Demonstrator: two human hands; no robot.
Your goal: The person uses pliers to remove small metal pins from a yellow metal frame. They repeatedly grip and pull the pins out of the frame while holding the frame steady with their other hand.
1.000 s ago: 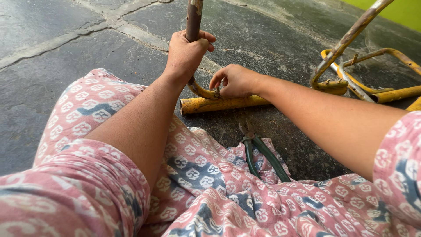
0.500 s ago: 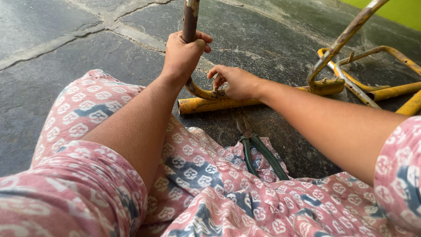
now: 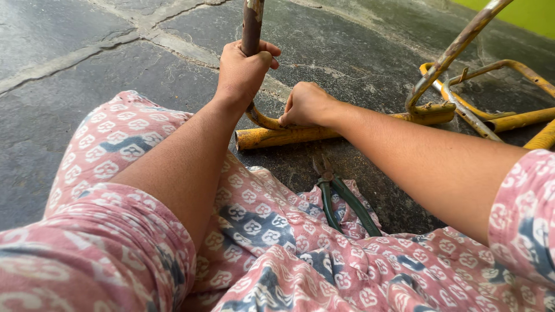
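1. Head view, looking down past knees in a pink patterned garment (image 3: pixel 260 231) to a dark stone floor (image 3: pixel 75 63).
2. At 12 o'clock: left hand (image 3: pixel 243 72) wrapped tight round a rusty upright tube (image 3: pixel 252 26), thumb across the front, same clamp as a second ago.
3. Just right of centre, toward 1 o'clock: right hand (image 3: pixel 306 104) now balled into a fist, knuckles up, pressed onto the curved bend (image 3: pixel 260 119) where the upright sweeps down to the floor. A second ago, fingers looser and thumb lifted; now fully closed. Hidden under the fist, so impossible to tell whether anything small is gripped inside.
4. Touching the floor below both hands: yellow tube (image 3: pixel 272 137), lying flat, open end toward 9 o'clock, running off toward 3 o'clock.
5. At 2 to 3 o'clock: rest of the chipped yellow frame (image 3: pixel 462 110), bars crossing, resting on the floor.
6. At 5 o'clock of the right hand, well apart from it: green-handled pliers (image 3: pixel 341 202), untouched, handles on the hem of the garment.
7. Judged from the change: frame now braced at two points, upright steadied from above and bend pinned low; pliers not in use.
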